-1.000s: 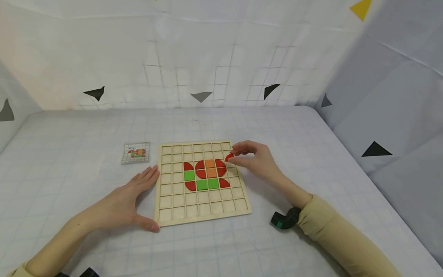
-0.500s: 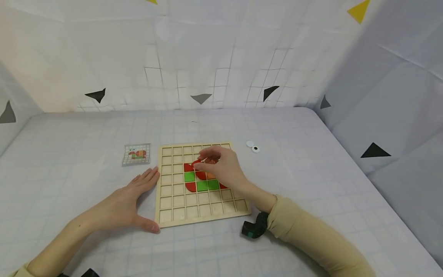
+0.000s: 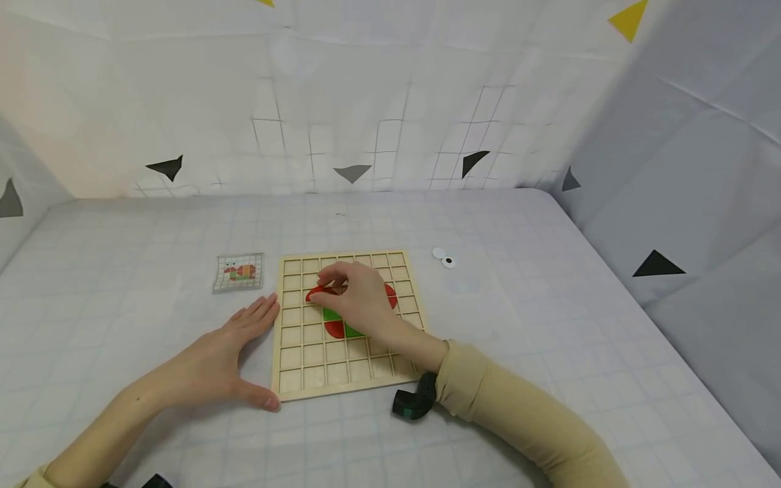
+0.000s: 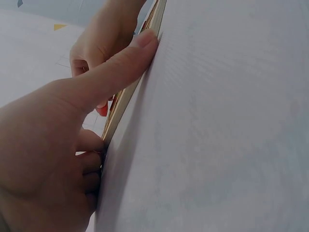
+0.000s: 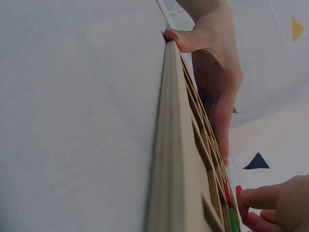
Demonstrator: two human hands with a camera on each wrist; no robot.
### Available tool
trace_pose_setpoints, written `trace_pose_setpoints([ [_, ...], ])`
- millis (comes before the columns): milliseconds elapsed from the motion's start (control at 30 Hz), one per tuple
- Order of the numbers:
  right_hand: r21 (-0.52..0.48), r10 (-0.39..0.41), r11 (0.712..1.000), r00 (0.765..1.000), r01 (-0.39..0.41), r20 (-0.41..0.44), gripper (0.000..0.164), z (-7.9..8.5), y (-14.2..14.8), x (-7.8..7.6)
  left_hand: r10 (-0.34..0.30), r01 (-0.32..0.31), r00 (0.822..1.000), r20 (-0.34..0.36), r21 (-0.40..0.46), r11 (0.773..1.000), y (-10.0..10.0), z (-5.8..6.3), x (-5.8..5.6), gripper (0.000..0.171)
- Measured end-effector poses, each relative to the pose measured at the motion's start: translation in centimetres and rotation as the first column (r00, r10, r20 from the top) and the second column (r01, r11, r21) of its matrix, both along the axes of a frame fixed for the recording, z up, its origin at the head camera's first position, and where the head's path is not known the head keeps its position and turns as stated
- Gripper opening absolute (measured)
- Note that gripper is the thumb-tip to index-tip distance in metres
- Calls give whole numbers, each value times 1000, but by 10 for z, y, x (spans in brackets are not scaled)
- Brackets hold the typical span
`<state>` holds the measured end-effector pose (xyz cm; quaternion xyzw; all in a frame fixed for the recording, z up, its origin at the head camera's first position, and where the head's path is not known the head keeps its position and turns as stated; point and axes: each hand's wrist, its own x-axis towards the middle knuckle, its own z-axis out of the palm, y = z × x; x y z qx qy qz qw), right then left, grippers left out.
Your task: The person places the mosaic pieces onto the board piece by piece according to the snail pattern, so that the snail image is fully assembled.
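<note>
A wooden grid board (image 3: 305,373) lies on the table with red, green and orange tiles set in its cells. My right hand (image 3: 361,298) is over the board and pinches a red tile with a curved edge (image 3: 312,294) between thumb and fingers, near the upper left cells. That red tile (image 5: 240,199) appears tilted just off the grid in the right wrist view. Beneath the hand, a green tile (image 3: 330,314) and a red tile (image 3: 334,329) show; other tiles are hidden. My left hand (image 3: 222,359) lies spread, fingertips and thumb touching the board's left edge.
A small pattern card (image 3: 238,272) with a coloured picture on a grid lies left of the board. Two white discs, a plain one (image 3: 438,253) and one with a black dot (image 3: 448,262), lie right of it. White cloth walls stand behind.
My right hand has carried the red tile leftward from the board's right edge to its upper left part, uncovering the two white discs. My left hand has stayed put.
</note>
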<state>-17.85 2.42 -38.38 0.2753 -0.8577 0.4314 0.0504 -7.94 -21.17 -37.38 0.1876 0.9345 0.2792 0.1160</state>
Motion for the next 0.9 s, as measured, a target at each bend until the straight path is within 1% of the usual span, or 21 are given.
trace_pose_setpoints([
  [100, 8, 16, 1000, 997, -16, -69, 27, -2, 0, 0, 0, 0, 1000, 1, -3, 1000, 0, 0, 0, 139],
  [200, 13, 27, 1000, 994, -26, -103, 25, -3, 0, 1, -1, 1, 1000, -1, -5, 1000, 0, 1, 0, 139],
  [433, 31, 25, 999, 994, -22, -104, 21, -4, 1, 2, -12, 12, 1000, -2, 5, 1000, -1, 0, -1, 140],
  [567, 32, 21, 999, 995, -18, -101, 19, -4, 2, 4, -3, 3, 1000, 9, -1, 1000, 0, -1, -1, 140],
  [733, 42, 25, 999, 993, -20, -120, 16, -4, 3, 5, 3, -2, 1000, 9, -6, 1000, 0, -2, -1, 140],
  [900, 34, 33, 999, 990, -28, -139, 15, -6, 3, 4, -7, 7, 1000, -1, 2, 1000, 0, -1, 0, 140],
])
